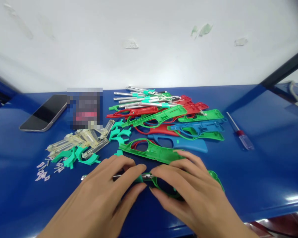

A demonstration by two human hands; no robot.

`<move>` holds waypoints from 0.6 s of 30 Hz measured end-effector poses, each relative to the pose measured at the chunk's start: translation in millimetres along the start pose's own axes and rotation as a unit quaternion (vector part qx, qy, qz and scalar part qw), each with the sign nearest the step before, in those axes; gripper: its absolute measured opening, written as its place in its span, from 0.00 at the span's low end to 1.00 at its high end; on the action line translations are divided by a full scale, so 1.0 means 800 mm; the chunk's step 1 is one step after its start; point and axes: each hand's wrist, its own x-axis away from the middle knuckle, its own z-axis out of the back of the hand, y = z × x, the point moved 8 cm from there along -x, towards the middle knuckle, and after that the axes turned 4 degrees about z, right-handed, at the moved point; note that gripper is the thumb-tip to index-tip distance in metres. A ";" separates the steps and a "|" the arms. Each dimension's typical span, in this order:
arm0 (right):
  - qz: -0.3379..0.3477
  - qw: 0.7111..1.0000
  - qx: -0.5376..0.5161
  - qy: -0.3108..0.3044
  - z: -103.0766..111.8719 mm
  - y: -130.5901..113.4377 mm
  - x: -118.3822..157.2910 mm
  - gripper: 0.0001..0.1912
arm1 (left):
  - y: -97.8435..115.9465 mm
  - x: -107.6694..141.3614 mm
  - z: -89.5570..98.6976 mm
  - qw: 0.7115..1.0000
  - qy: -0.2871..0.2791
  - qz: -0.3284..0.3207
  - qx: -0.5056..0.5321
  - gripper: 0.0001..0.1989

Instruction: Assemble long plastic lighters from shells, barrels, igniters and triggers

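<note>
Low in the centre, my left hand [101,195] is closed around a silver metal lighter tube [147,177], and a bit of teal plastic shows by its thumb. My right hand [195,190] grips a green lighter handle half [216,180] where the tube meets it; the palm and fingers hide most of this shell. Just beyond the fingers lies another green handle half [151,152], inner side up. Teal trigger pieces [89,157] lie beyond my left hand, along with several clear fuel tanks [89,137].
Green, red and blue handle halves [193,129] are heaped at the centre, with metal tubes [139,99] behind them. A screwdriver [240,132] lies right. Small pale clips [43,173], a phone [46,112] and a blurred-out item [86,109] are left. A white wall [149,62] stands behind.
</note>
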 end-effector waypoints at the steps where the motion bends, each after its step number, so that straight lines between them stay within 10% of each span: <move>1: 0.000 1.000 0.000 0.001 0.000 0.000 0.000 0.05 | 0.000 0.000 0.002 1.000 0.003 -0.003 0.008 0.12; 18: -0.005 1.000 0.019 -0.015 -0.004 0.002 -0.003 0.08 | 0.035 -0.019 0.019 0.996 0.048 -0.063 0.029 0.25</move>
